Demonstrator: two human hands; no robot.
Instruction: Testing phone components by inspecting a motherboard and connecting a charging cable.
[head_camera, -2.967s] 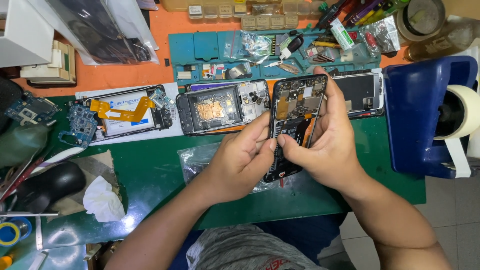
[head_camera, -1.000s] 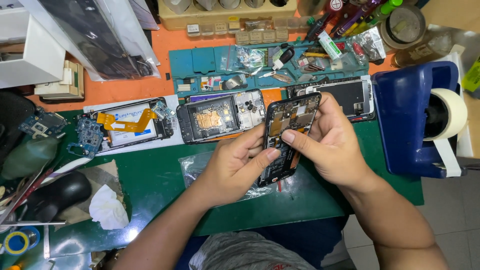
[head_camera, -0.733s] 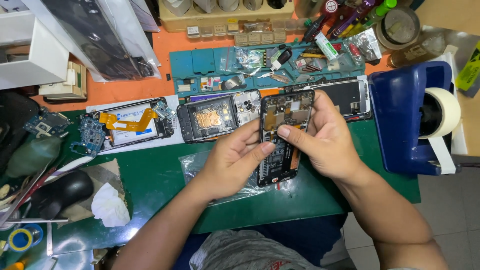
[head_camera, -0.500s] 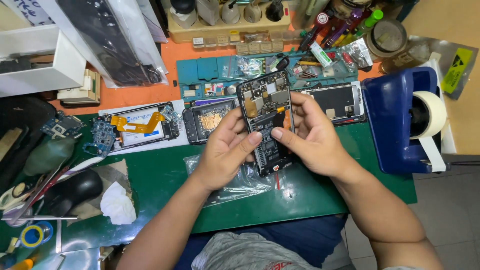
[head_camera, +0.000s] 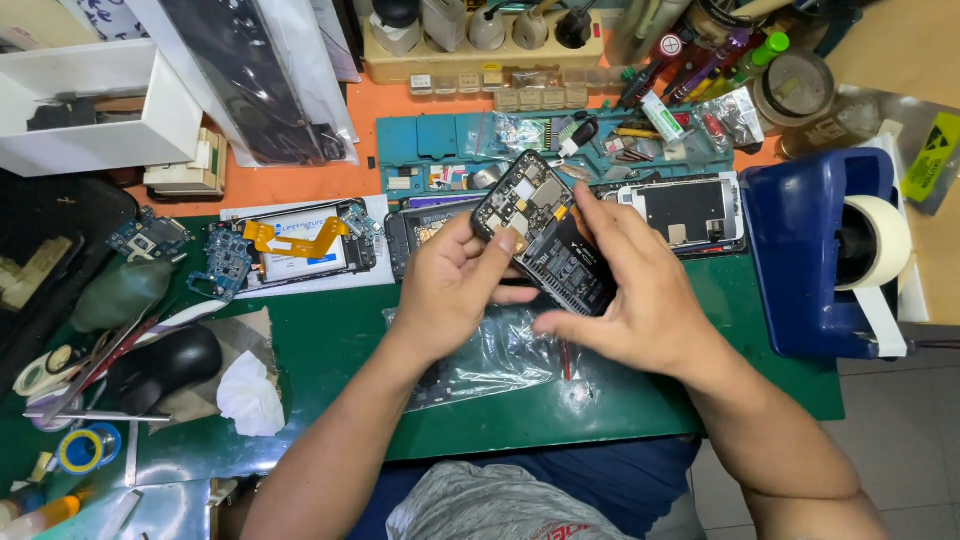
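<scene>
Both hands, left hand (head_camera: 452, 290) and right hand (head_camera: 630, 300), grip a flat, black opened phone (head_camera: 545, 232).

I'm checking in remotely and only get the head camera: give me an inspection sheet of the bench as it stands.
Surface: green mat over an orange benchtop.
Job's things: opened phone, back cover off, circuit board showing, held tilted above the mat.
Clutter: two more opened phones, loose boards, clear plastic bag, teal parts tray, crumpled tissue, black mouse.
Grippers: left hand and right hand both grip the phone.
Cables: orange flex ribbon on one phone.
Surroundings: blue tape dispenser, white box, bottles.
</scene>
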